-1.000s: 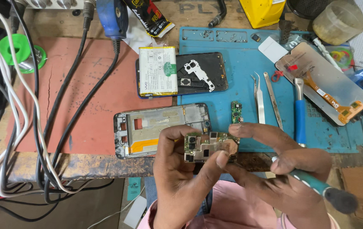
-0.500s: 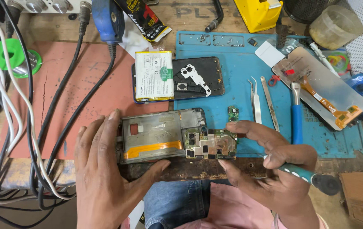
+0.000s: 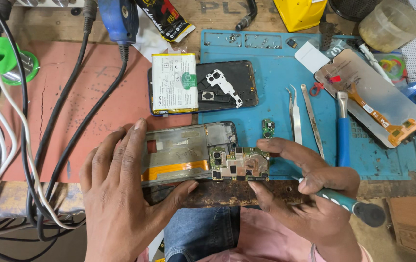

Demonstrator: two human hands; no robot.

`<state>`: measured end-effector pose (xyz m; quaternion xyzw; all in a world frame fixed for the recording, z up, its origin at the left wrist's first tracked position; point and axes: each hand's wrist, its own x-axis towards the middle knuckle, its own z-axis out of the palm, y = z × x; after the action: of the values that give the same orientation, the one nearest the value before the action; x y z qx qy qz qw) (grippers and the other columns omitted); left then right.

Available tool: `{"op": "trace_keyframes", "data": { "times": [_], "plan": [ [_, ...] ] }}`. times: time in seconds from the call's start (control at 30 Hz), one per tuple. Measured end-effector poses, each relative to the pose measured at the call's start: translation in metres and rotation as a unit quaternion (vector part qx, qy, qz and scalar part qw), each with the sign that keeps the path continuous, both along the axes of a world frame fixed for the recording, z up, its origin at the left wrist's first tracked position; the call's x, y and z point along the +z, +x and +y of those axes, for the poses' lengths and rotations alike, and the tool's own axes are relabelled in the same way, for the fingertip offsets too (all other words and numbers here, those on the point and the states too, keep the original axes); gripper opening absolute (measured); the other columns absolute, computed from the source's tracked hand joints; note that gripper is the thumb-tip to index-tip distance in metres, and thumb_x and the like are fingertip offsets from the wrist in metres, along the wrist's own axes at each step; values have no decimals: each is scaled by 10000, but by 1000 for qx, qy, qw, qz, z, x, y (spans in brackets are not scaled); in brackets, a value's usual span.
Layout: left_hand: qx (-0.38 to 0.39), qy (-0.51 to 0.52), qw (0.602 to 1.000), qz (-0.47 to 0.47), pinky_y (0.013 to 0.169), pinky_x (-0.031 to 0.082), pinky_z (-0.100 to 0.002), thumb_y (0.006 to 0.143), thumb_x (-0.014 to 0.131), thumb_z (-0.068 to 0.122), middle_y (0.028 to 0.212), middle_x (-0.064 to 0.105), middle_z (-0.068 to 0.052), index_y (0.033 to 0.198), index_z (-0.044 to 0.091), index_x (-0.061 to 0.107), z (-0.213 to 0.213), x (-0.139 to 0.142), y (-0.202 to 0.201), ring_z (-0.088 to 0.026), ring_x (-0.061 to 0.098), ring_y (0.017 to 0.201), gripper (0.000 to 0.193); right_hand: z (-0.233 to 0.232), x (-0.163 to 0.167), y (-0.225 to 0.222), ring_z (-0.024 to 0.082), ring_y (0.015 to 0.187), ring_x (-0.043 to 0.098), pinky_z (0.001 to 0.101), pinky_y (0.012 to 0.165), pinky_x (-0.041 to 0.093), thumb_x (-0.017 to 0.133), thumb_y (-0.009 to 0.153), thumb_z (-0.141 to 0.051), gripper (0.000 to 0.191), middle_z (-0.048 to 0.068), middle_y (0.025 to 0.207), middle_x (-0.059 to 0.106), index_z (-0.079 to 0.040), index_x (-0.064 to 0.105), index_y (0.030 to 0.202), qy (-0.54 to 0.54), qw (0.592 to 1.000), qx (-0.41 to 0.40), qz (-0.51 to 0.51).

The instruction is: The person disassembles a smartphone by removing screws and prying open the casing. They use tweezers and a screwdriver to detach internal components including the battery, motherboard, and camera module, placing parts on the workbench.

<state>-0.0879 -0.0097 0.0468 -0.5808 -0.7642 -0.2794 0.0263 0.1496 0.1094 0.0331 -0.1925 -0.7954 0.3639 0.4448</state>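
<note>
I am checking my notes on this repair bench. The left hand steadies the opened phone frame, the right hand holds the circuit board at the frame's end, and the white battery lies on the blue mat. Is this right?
Not quite. In the head view the white battery lies mostly on the red mat, not the blue mat. The left hand steadies the phone frame, and the right hand holds the circuit board.

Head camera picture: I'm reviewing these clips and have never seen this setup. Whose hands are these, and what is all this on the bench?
The camera sits on the person's head and looks down at their own two hands. The left hand steadies an opened phone frame at the bench edge. The right hand pinches a circuit board at the frame's end, with a teal screwdriver tucked in its grip. Behind lie a white battery on a black back cover, tweezers on a blue mat, and a detached screen.
</note>
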Motion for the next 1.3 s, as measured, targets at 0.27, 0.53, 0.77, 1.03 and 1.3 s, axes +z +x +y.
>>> {"op": "trace_keyframes", "data": {
  "times": [0.27, 0.53, 0.77, 1.03, 1.3],
  "plan": [
    [-42, 2, 999, -23, 1125, 313, -544, 680, 861, 510, 1369, 595, -191, 1489, 6, 435, 8, 7, -4, -382, 472, 1350, 1044, -2, 2, -2, 415, 1220, 683, 461, 1020, 613, 802, 811, 15, 617, 369, 1305, 582, -120, 270, 1092, -3, 1000, -19, 10],
    [-41, 31, 998, -24, 1087, 372, -533, 692, 878, 501, 1242, 619, -144, 1473, 8, 447, 5, 1, -4, -397, 501, 1311, 1019, -1, 2, -1, 415, 1236, 678, 471, 1035, 609, 805, 812, 23, 639, 356, 1308, 582, -143, 258, 1098, 8, 1000, -19, -9],
    [-47, 53, 996, -57, 1101, 418, -512, 684, 892, 453, 1364, 612, -165, 1478, 22, 413, -1, -1, -7, -390, 498, 1341, 1022, -2, 0, -2, 394, 1232, 665, 482, 1032, 620, 811, 788, 26, 652, 335, 1303, 572, -146, 263, 1095, 23, 999, -35, -2],
    [58, 50, 994, 74, 1128, 362, -531, 731, 928, 423, 1390, 543, -222, 1537, 20, 406, -20, 3, -24, -405, 480, 1347, 1042, -2, -1, -1, 380, 1247, 650, 484, 1035, 620, 809, 780, 47, 643, 320, 1312, 561, -142, 274, 1084, 14, 999, -35, 5],
    [219, 43, 969, 105, 1152, 240, -507, 905, 905, 490, 1404, 512, -184, 1541, 40, 476, -25, -15, -26, -342, 398, 1371, 890, -3, -2, -2, 365, 1229, 664, 440, 1001, 632, 809, 782, 48, 641, 317, 1310, 558, -137, 267, 1070, 15, 999, -32, 7]
  ]
}}
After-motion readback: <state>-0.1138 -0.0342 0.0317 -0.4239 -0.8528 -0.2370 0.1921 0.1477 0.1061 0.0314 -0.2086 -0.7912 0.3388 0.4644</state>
